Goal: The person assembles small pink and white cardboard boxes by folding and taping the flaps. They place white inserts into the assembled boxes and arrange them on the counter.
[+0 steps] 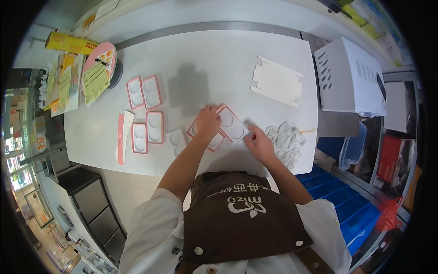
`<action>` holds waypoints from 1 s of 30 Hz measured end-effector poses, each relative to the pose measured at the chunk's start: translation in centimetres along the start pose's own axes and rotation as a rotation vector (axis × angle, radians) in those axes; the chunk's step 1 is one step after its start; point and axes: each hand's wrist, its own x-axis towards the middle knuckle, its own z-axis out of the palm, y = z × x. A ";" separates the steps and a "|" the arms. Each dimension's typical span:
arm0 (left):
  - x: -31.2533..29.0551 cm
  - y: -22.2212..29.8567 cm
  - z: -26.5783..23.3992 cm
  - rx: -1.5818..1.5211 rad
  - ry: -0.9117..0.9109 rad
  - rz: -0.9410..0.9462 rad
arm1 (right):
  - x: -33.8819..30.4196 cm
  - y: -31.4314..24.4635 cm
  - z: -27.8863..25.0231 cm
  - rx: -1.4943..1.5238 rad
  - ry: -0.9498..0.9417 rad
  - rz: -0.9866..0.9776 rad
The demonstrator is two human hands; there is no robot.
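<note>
While bent over the white counter, bending the fingers of the left hand over the left corner of a tilted-round, pink-edged box near the front edge; cannot tell whether gripping it or merely resting there. Holding the right hand half curled, with thumb and fingertips close together at the box's right corner; cannot tell whether pinching it. Inside the box, a white insert with two round hollows. Beneath the left wrist, partly hidden, a second pink-edged box; just left of that, a loose insert. Farther left, four more boxes, beside a pink-and-white strip. Near the right hand, a crumpled white heap; beyond it, a flat white cardboard blank.
</note>
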 end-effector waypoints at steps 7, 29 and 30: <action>-0.4 0.0 0.0 0.004 -0.019 0.005 | 0.6 0.5 2.9 0.173 -0.046 -0.002; 0.6 -0.5 0.0 -0.036 -0.030 0.000 | 4.9 -0.2 4.6 -0.288 -0.059 -0.352; 0.4 -0.1 -0.3 -0.163 0.004 -0.022 | 4.3 -1.3 3.6 -0.309 0.018 -0.386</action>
